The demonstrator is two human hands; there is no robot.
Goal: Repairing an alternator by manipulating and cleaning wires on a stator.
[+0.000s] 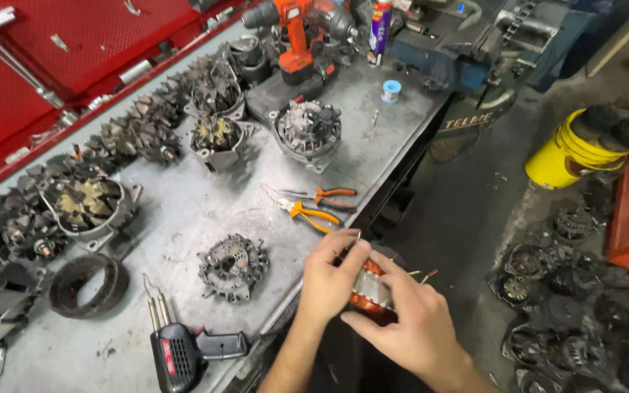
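Low centre of frame, we see the left hand (333,280) and right hand (409,320) both gripping a stator (369,290). Steel ring, copper windings; thin leads seemingly poke out right.

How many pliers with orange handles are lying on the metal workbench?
2. One pair of pliers lies just above the left hand; the other pair lies just behind it, farther from the person. Clutter may hide more.

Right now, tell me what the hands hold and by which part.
Both hands, left hand and right hand, hold a copper-wound stator by its metal outer ring, at the bench edge.
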